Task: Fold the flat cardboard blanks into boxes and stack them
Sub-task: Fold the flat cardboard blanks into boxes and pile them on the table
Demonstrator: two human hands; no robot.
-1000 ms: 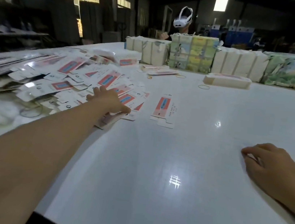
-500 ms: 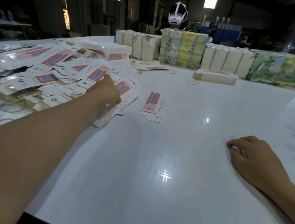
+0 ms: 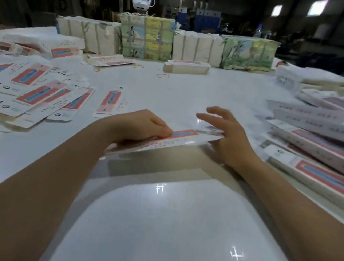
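Dim warehouse all round, and a glossy white worktop point(image 3: 154, 216) carrying the action. Centre stage: one flat blank point(image 3: 172, 140), red-and-blue stripe up, lifted just off the surface between the two hands. The left hand point(image 3: 138, 125) pinches its near end, fingers curled over the card and thumb apparently tucked beneath, steadying it. The right hand point(image 3: 226, 135) hovers at the far end, fingers spread and relaxed, gripping nothing, probably set to pop the blank open. Just beyond lies a lone blank point(image 3: 110, 101); to the left sprawls the loose heap of blanks point(image 3: 33, 91), the supply, near the left hand. Over on the right, folded boxes point(image 3: 319, 146) lie piled, likely the finished stack. Rubber bands point(image 3: 162, 76) lie on the surface farther off, then wrapped bundles point(image 3: 144, 35) along the back edge.
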